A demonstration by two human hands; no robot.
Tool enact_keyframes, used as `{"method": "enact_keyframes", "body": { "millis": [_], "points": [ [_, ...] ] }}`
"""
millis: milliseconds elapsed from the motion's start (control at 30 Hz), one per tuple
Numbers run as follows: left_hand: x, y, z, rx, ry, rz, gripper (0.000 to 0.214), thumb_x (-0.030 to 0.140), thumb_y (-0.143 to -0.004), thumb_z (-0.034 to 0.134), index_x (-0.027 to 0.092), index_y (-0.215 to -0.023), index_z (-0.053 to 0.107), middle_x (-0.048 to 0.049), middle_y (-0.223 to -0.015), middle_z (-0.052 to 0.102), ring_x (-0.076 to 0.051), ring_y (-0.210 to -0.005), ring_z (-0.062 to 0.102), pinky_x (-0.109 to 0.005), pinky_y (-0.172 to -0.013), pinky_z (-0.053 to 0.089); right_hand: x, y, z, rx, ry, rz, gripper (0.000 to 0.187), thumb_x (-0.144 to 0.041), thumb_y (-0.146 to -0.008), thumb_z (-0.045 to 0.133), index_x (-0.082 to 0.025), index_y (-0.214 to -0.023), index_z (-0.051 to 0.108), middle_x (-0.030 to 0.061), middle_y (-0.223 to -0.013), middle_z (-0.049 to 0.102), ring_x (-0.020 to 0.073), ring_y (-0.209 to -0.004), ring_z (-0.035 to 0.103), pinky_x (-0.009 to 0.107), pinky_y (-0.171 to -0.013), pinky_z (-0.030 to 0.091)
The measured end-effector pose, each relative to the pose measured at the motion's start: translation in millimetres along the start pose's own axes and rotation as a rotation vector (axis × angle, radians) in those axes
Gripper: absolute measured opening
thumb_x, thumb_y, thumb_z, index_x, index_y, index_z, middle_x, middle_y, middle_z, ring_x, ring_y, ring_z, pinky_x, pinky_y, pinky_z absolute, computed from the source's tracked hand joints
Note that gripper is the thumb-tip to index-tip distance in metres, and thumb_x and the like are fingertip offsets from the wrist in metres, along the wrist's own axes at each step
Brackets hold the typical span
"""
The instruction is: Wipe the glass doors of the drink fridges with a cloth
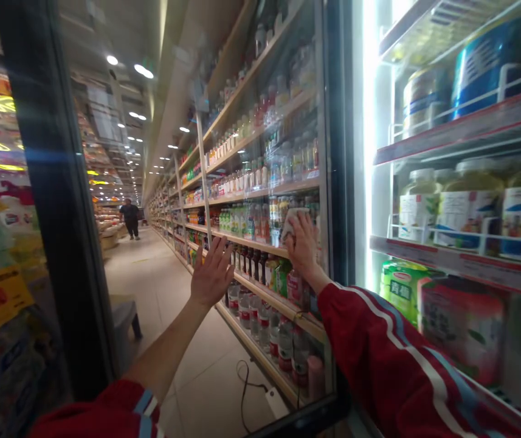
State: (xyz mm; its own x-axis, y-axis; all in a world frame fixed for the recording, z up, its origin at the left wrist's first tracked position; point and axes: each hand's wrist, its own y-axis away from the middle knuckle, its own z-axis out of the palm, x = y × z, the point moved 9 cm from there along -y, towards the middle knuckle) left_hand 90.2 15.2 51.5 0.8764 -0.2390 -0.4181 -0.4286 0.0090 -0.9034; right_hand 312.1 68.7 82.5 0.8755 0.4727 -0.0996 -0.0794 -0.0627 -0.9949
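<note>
A glass cooler door point(260, 140) stands swung out in front of me, with a dark frame around it. My right hand point(303, 243) presses a crumpled whitish cloth point(295, 214) against the glass, close to the frame's right side. Fingers spread, my left hand point(213, 272) is raised at the pane lower and to the left, holding nothing. Whether its palm touches the glass I cannot tell. Both arms wear red sleeves with white and blue stripes.
Lit cooler shelves at right hold bottles point(417, 204), cans point(419, 100) and a green multipack point(401, 289). Long bottle shelves point(242, 194) show through the glass. A grey stool point(126, 316), a power strip point(276, 403) with cable and a distant person point(130, 218) are in the aisle.
</note>
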Motion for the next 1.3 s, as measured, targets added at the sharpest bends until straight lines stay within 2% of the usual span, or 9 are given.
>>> {"method": "enact_keyframes", "body": {
  "millis": [100,300,400,633,733,867,967,1167,1300],
  "points": [
    [0.4,0.0,-0.7,0.002,-0.004,0.005,0.053,0.026,-0.088,0.047,0.020,-0.139,0.035,-0.0109,-0.140,0.043,-0.020,-0.136,0.029,-0.042,-0.116,0.008,3.9,-2.3,-1.5,0.054,-0.015,0.077,0.044,-0.020,-0.083,0.038,-0.018,-0.126,0.051,0.0110,-0.142,0.040,0.0259,-0.137,0.025,0.053,-0.107,0.026],
    [0.9,0.2,0.1,0.010,-0.005,0.015,0.052,0.026,-0.087,0.050,0.019,-0.137,0.038,-0.0120,-0.139,0.045,-0.020,-0.136,0.029,-0.042,-0.115,0.007,-74.9,12.7,21.3,-0.095,-0.060,-0.146,0.039,-0.026,-0.084,0.044,-0.021,-0.122,0.055,0.0081,-0.144,0.038,0.0258,-0.140,0.018,0.050,-0.110,0.020],
    [0.6,0.8,1.2,0.003,-0.006,0.011,0.051,0.027,-0.087,0.050,0.019,-0.136,0.039,-0.0122,-0.139,0.044,-0.021,-0.136,0.029,-0.042,-0.115,0.007,-94.9,19.9,24.1,-0.124,-0.056,-0.257,0.039,-0.029,-0.084,0.047,-0.022,-0.122,0.055,0.0078,-0.142,0.041,0.0250,-0.139,0.021,0.050,-0.111,0.016],
    [0.6,1.6,-1.0,0.004,0.030,0.006,0.049,0.024,-0.087,0.049,0.019,-0.135,0.040,-0.0114,-0.139,0.044,-0.020,-0.136,0.028,-0.042,-0.115,0.009,-39.6,6.5,8.2,0.017,-0.014,-0.013,0.041,-0.026,-0.085,0.042,-0.020,-0.124,0.052,0.0111,-0.142,0.041,0.0262,-0.138,0.025,0.054,-0.108,0.020],
    [1.1,1.0,-3.0,0.006,0.034,0.010,0.047,0.024,-0.087,0.048,0.019,-0.133,0.042,-0.0119,-0.138,0.045,-0.020,-0.136,0.028,-0.043,-0.115,0.010,-54.2,10.7,10.7,0.004,-0.016,-0.060,0.040,-0.025,-0.085,0.042,-0.019,-0.123,0.053,0.0111,-0.142,0.042,0.0259,-0.138,0.024,0.052,-0.109,0.021],
    [0.6,1.1,-4.7,0.009,0.039,0.025,0.045,0.024,-0.086,0.048,0.017,-0.131,0.044,-0.0130,-0.137,0.047,-0.021,-0.136,0.029,-0.043,-0.115,0.011,-98.0,27.1,23.2,-0.107,-0.030,-0.269,0.038,-0.023,-0.084,0.046,-0.021,-0.122,0.054,0.0085,-0.141,0.044,0.0245,-0.139,0.023,0.050,-0.111,0.017],
    [-1.4,2.5,-4.7,-0.002,0.072,0.036,0.045,0.023,-0.087,0.047,0.017,-0.131,0.043,-0.0127,-0.137,0.048,-0.021,-0.136,0.030,-0.043,-0.114,0.013,-105.9,32.1,24.7,-0.146,-0.033,-0.372,0.037,-0.023,-0.084,0.047,-0.022,-0.120,0.055,0.0069,-0.139,0.047,0.0236,-0.138,0.026,0.050,-0.112,0.014],
    [-22.3,5.8,-14.6,0.045,0.086,-0.028,0.048,0.024,-0.087,0.046,0.016,-0.133,0.041,-0.0153,-0.138,0.046,-0.022,-0.136,0.030,-0.043,-0.114,0.015,-51.0,12.4,7.7,-0.002,0.017,-0.067,0.037,-0.022,-0.085,0.043,-0.021,-0.120,0.055,0.0097,-0.140,0.044,0.0251,-0.138,0.025,0.053,-0.109,0.020],
    [-48.5,8.7,-26.7,0.103,0.052,-0.119,0.051,0.025,-0.086,0.048,0.019,-0.136,0.038,-0.0141,-0.138,0.046,-0.022,-0.135,0.033,-0.045,-0.113,0.012,-74.7,19.5,16.5,-0.021,-0.023,-0.116,0.036,-0.022,-0.084,0.044,-0.021,-0.118,0.056,0.0084,-0.140,0.045,0.0243,-0.139,0.024,0.050,-0.110,0.021]
  ]
}}
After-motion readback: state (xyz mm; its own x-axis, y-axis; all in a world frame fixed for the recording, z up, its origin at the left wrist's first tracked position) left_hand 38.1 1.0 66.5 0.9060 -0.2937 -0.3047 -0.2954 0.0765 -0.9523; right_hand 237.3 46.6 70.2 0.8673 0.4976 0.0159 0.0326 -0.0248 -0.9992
